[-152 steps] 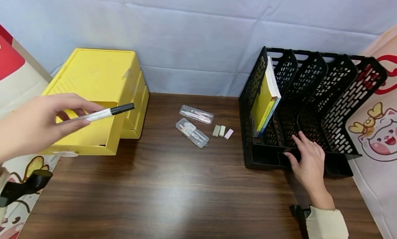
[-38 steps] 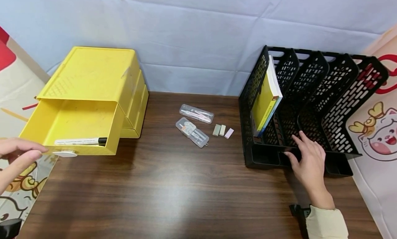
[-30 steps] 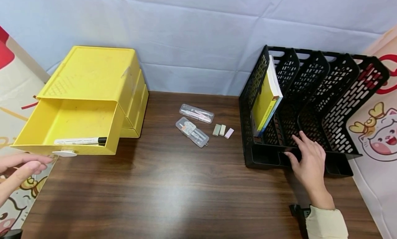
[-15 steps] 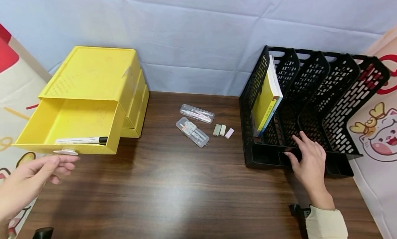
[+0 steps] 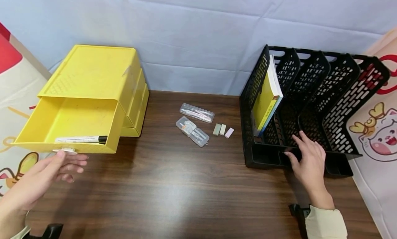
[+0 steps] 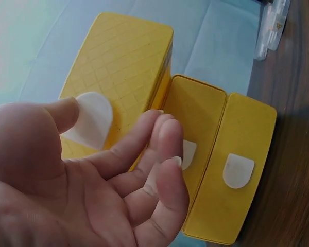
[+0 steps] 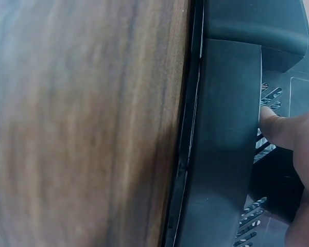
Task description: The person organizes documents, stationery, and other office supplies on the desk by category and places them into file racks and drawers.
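Observation:
My left hand (image 5: 46, 175) is at the front of the pulled-out top drawer (image 5: 93, 148) of a yellow drawer unit (image 5: 90, 71). Its thumb lies on the white drawer handle (image 6: 95, 119), with the index finger on the handle's other side and the other fingers bent below. Inside the drawer, along its front wall, lies a white marker with a black cap (image 5: 82, 139). At the right, my right hand (image 5: 310, 163) rests on the front of a black file organizer (image 5: 263, 156), fingers spread and fairly straight. In the right wrist view its thumb (image 7: 278, 128) touches the front tray's edge.
Two clear plastic cases (image 5: 197, 113) with small items lie mid-table, beside several small eraser-like blocks (image 5: 223, 129). Yellow books (image 5: 266, 97) stand in the organizer's leftmost slot. Two closed drawers (image 6: 232, 170) sit under the open one. A pale cloth (image 5: 192, 42) hangs behind.
My left hand held the marker over the drawer earlier; the marker now lies inside. The hand moved left, then down and right to the drawer handle. My right hand has stayed in place.

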A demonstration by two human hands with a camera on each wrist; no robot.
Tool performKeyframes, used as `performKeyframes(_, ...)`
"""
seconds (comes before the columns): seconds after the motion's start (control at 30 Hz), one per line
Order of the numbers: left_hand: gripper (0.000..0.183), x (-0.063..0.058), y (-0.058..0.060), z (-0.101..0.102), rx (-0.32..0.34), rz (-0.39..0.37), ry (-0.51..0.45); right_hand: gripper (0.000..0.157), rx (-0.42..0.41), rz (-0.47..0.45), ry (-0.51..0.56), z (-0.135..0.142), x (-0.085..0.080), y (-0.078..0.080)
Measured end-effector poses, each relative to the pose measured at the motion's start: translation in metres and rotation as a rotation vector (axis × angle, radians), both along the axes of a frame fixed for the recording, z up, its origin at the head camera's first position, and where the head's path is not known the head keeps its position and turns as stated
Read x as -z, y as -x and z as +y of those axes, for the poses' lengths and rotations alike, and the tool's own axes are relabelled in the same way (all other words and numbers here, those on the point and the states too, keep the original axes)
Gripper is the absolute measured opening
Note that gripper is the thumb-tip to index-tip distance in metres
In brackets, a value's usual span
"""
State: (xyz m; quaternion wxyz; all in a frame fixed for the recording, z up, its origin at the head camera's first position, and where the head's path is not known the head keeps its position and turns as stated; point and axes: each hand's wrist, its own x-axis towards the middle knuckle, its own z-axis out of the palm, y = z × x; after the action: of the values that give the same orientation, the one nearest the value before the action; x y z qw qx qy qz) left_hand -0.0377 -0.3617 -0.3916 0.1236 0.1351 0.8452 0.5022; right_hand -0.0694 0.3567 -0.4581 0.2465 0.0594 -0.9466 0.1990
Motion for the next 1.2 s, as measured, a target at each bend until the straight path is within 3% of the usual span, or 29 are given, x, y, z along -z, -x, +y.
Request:
performKeyframes(0.13, 0.057, 0.002, 0.0, -0.003, 0.016, -0.024, -0.125, 0.067, 0.002, -0.006, -0.005, 0.0, 0.0, 0.001)
performKeyframes(0.33, 0.061, 0.001, 0.003, -0.005, -0.011, -0.078, -0.341, 0.066, 0.001, 0.006, 0.001, 0.0, 0.0, 0.002)
performKeyframes(0.43, 0.06, -0.001, 0.003, -0.003, -0.036, -0.082, -0.343, 0.067, 0.002, 0.008, 0.001, 0.0, 0.001, 0.002)
performKeyframes(0.67, 0.056, -0.01, 0.006, 0.001, -0.153, -0.204, -0.376, 0.066, 0.007, -0.001, 0.002, 0.0, 0.001, 0.002)
performKeyframes(0.97, 0.058, -0.018, 0.005, 0.007, -0.204, -0.206, -0.402, 0.067, 0.002, 0.0, 0.002, -0.001, 0.003, 0.002)
performKeyframes(1.2, 0.057, -0.022, 0.014, 0.004, -0.247, -0.242, -0.403, 0.066, 0.005, 0.006, -0.004, -0.001, 0.0, 0.002)
